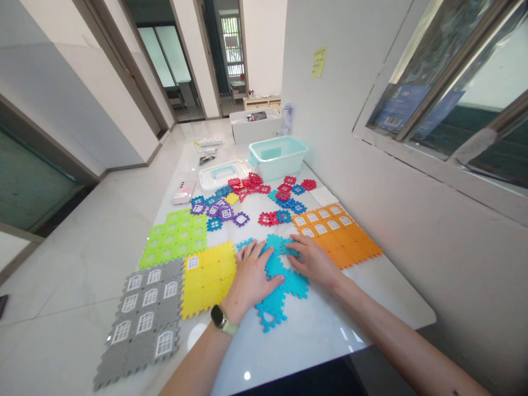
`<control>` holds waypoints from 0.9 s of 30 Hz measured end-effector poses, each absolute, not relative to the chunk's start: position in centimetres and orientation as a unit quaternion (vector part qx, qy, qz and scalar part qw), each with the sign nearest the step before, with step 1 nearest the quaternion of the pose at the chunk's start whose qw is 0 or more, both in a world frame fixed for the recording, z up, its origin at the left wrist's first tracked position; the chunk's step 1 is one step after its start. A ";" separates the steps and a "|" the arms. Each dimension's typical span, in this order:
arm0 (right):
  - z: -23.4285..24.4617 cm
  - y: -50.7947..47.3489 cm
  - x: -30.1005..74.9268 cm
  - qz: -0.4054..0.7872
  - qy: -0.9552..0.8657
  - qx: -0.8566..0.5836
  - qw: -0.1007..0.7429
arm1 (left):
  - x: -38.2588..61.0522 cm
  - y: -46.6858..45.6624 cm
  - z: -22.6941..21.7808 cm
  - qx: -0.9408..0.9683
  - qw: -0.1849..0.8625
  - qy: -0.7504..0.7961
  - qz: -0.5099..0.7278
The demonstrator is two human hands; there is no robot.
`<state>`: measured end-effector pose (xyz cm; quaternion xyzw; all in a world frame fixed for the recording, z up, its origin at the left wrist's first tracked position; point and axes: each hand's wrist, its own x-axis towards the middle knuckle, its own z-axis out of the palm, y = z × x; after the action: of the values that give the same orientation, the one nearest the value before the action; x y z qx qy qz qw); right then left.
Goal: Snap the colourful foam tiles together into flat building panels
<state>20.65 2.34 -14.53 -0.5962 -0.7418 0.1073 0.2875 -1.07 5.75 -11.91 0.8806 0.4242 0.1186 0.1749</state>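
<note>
The left hand and right hand lie flat, fingers spread, palms down on the teal panel; neither hand closes around anything. The teal panel is made of square, notch-edged plastic tiles and lies on the glossy white table. The yellow panel sits at 9 o'clock from it, the orange windowed panel at 2 o'clock, and the grey panel beyond the yellow panel.
</note>
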 end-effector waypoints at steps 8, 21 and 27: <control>-14.8 2.4 20.3 0.088 -0.754 -0.585 0.285 | -1.2 5.9 -12.2 0.880 0.183 0.418 0.130; -15.2 2.5 19.9 0.082 -0.745 -0.598 0.284 | -1.1 5.8 -12.3 0.878 0.190 0.418 0.136; -15.1 2.6 19.8 0.129 -0.712 -0.615 0.314 | -1.0 5.9 -11.9 0.878 0.194 0.419 0.130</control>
<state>19.82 2.60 -15.07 -0.6152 -0.7116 0.1287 0.3140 -0.95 5.85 -11.88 0.8775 0.4190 0.1296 0.1940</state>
